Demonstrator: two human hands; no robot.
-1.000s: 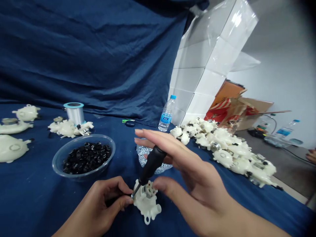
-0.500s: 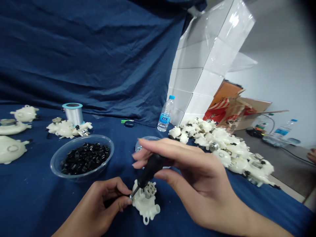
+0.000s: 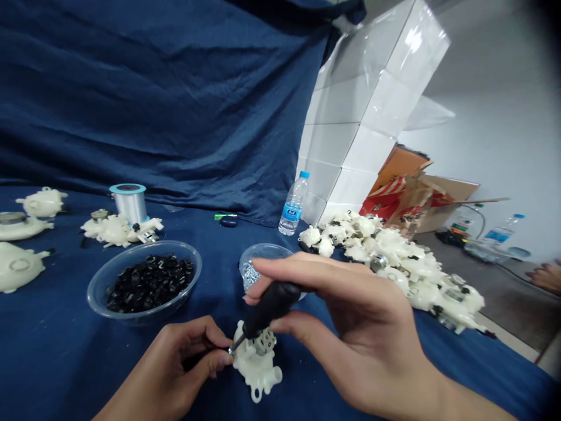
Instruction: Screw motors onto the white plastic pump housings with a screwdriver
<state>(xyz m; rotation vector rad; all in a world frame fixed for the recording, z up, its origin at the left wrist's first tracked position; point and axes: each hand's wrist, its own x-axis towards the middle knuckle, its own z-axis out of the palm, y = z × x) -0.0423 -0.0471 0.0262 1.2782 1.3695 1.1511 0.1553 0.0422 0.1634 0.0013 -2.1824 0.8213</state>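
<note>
My right hand (image 3: 350,327) is closed around the black handle of a screwdriver (image 3: 272,304). The tool slants down to the left, its tip at a small shiny metal piece (image 3: 231,351) on the left edge of a white plastic part (image 3: 258,369). That part lies on the blue cloth and carries a round fitting with several holes (image 3: 265,342). Fingertips of my left hand (image 3: 193,359) pinch the part's left edge beside the tip; they hide exactly what lies between them. Just behind my right fingers stands a clear bowl of small silver screws (image 3: 250,275).
A clear bowl (image 3: 94,292) of small black pieces stands left. Behind it are a wire spool (image 3: 130,204) and more white parts (image 3: 111,229). A water bottle (image 3: 293,204) stands before stacked white boxes (image 3: 333,140). White parts are heaped right (image 3: 394,251); another person's hand (image 3: 547,276) shows.
My right fingers have shifted slightly on the screwdriver handle, and more of the screw bowl shows. My left hand stays put. The other person's hand has come further into view at right.
</note>
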